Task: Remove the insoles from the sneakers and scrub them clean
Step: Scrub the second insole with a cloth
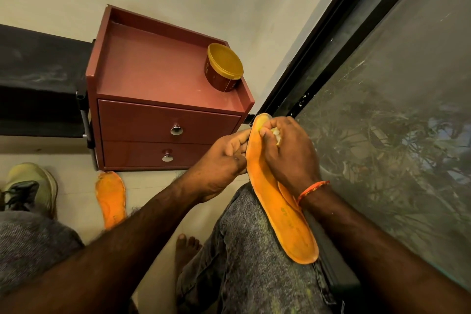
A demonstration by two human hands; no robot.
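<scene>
An orange insole (285,216) rests along my right thigh, its toe end raised toward the window corner. My left hand (224,158) grips the insole's left edge near the toe. My right hand (288,153) presses a small pale wad, cloth or sponge, onto the insole's toe area, fingers closed around it. A second orange insole (110,199) lies flat on the floor near the drawer unit. A pale yellow-green sneaker (30,186) with dark laces stands on the floor at the far left.
A red two-drawer unit (158,79) stands against the wall, with a yellow-lidded tub (224,66) on its top. A dark-framed window (382,109) runs along the right. A black bench or seat (38,79) is at the left. My bare foot (186,250) rests on the floor.
</scene>
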